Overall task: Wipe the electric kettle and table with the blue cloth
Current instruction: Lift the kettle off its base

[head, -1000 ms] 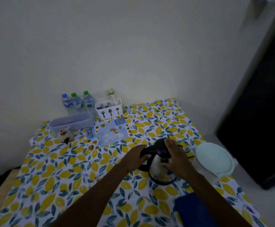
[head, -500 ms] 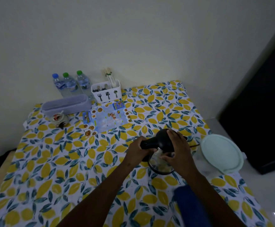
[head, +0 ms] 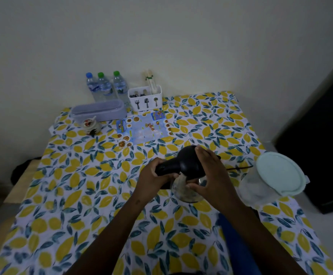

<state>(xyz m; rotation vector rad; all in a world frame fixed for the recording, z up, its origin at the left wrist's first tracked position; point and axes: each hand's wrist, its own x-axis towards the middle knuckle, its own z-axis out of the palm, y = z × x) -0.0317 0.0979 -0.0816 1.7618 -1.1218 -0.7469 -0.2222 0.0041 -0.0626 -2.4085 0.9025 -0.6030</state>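
The left hand (head: 151,176) was wrapped tight around the black handle of the electric kettle (head: 188,175). The right hand (head: 211,175) was pressed flat on the kettle's lid and glass side, fingers spread, not closed around it. The kettle sat between the 2 hands on the table (head: 62,195) with its lemon cover. The blue cloth (head: 235,241) lay on the table near the person, just under the right arm, away from both hands. A pale round tub (head: 276,175) stood to the right of the kettle. 3 water bottles (head: 104,86) stood far back by the wall.
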